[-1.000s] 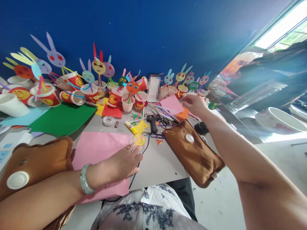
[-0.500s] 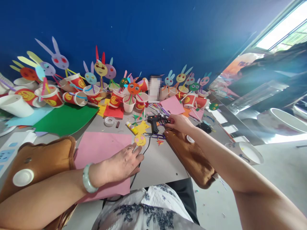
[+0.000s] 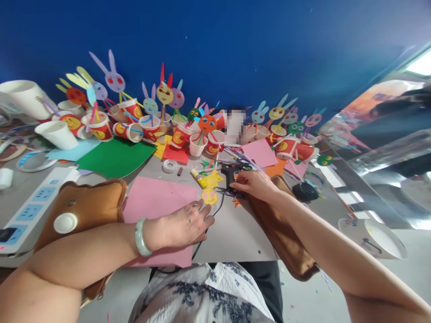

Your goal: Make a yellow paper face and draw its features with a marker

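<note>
head view: we take the black glue gun (image 3: 229, 174) as our landmark. our right hand (image 3: 257, 185) is just to its right, fingers curled in a narrow shape at its grip; we cannot tell whether they close on it. our left hand (image 3: 183, 224) lies to its left and nearer us, palm down over the pink sheet (image 3: 161, 195), fingers loosely spread. the smiling yellow paper face (image 3: 209, 197) sits left of the gun and nearer us, just beyond those fingertips; we cannot tell if they touch it. the glue stick (image 3: 199, 178) is left of the gun, the black scissors (image 3: 243, 164) just beyond it on the right. to handle things well, we judge it best to take the gun by its grip, away from the nozzle, and leave slack in the cord (image 3: 220, 206), so it drags neither of the 2 papers.
</note>
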Demonstrator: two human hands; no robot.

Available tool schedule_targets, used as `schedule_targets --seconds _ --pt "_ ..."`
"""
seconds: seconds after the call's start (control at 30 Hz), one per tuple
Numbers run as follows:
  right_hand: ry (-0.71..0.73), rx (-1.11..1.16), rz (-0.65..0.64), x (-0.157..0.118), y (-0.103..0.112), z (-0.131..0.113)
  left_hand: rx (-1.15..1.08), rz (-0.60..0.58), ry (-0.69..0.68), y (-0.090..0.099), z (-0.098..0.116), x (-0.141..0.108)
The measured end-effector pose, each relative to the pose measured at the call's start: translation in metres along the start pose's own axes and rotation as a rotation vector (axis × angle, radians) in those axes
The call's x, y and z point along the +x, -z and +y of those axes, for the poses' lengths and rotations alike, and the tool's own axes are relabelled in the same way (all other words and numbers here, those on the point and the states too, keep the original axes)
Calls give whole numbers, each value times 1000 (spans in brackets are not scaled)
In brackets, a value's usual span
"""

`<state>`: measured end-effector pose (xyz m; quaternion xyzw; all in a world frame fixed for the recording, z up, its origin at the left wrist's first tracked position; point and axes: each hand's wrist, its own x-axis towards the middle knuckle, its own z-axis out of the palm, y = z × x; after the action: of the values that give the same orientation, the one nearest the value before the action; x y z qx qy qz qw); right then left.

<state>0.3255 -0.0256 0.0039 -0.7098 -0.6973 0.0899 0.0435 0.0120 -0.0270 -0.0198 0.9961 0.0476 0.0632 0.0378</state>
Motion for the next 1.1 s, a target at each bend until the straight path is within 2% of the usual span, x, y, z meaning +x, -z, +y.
schedule_targets --seconds 0.2,0.33,0.63,0.73,0.8,0.87,1.0,1.1 --pt "88 -5 -13 4 -14 -7 -7 -28 38 23 3 -3" --pt "111 -32 4 4 -19 -6 40 32 48 22 3 -6" --pt "195 -215 80 1 -20 -11 24 3 7 19 -1 -1" --pt "239 -310 178 -2 -18 -17 58 11 -2 20 -1 -4" --pt "260 -350 267 -3 -16 -26 92 27 -23 17 -1 -5" --pt "301 -333 299 -3 -13 -39 132 40 -46 11 -2 -4" --pt "482 -181 192 7 -10 -74 165 63 -23 -8 -5 1" --pt "605 -130 153 20 -17 -102 131 109 -31 -19 -6 4"
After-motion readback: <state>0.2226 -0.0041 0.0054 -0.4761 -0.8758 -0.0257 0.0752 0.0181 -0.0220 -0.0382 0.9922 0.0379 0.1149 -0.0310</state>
